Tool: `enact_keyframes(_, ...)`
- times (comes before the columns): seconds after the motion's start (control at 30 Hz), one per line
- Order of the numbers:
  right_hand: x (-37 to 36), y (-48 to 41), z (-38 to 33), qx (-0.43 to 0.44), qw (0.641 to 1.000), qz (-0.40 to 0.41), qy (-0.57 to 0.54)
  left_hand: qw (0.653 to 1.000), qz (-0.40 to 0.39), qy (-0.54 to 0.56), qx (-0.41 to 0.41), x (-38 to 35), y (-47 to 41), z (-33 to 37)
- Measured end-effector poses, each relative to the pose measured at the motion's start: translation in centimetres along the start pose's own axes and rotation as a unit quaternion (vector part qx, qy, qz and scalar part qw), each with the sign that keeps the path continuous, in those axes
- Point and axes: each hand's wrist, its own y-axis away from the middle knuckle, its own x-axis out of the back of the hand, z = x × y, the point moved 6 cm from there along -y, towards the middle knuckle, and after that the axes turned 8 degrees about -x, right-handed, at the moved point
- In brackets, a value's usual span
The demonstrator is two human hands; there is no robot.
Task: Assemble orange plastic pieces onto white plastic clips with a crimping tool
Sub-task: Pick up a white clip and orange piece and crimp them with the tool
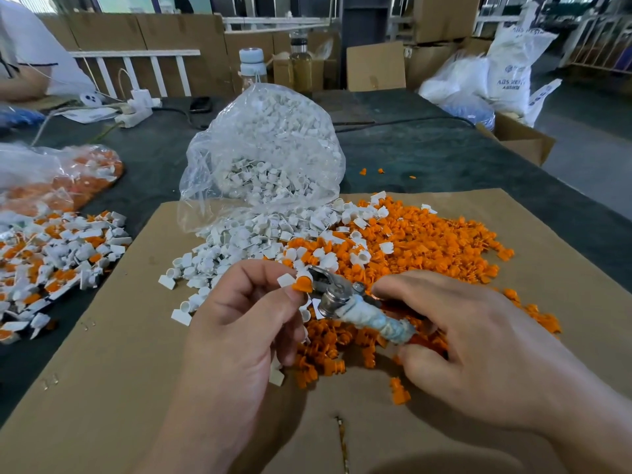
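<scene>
Dark green worktop point(427, 155), partly covered by a flat cardboard sheet point(102, 371); cartons and white sacks stand behind.

A clear plastic bag point(266, 148) lies open on the far edge of the sheet, spilling white clips point(239, 241) toward the person. Just beside them, to the right, lies a broad heap of orange pieces point(427, 248); the two heaps mingle where they meet. A separate pile of mixed white-and-orange parts point(58, 254) lies at the left, off the sheet.

The left hand point(236, 323) pinches one white clip point(286, 279) between thumb and forefinger, with an orange piece point(302, 284) seated against it. The right hand point(478, 336) is curled round the handle of the crimping tool point(345, 299), which has a metal head and a handle wrapped in soiled white tape. The tool's nose touches the orange piece, above the near edge of the heaps.
</scene>
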Motion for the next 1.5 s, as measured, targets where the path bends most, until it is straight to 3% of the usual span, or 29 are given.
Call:
enact_keyframes(0.4, -0.3, 0.0, 0.2, 0.009, 1.0, -0.017, -0.003, 0.998, -0.021, -0.057, -0.013, -0.2, 0.2, 0.1)
enact_keyframes(0.63, -0.5, -0.1, 0.0, -0.002, 1.0, -0.016, 0.008, 0.999, -0.023, -0.037, 0.003, -0.2, 0.1, -0.1)
enact_keyframes(0.93, -0.8, -0.4, -0.3, -0.017, 0.994, 0.02, 0.105, 0.998, -0.045, -0.048, -0.009, -1.2, 0.6, 0.1)
enact_keyframes(1.5, -0.9, -0.3, -0.9, -0.029, 0.99, 0.04, 0.133, 0.998, -0.043, -0.049, -0.011, -1.2, 0.7, 0.2)
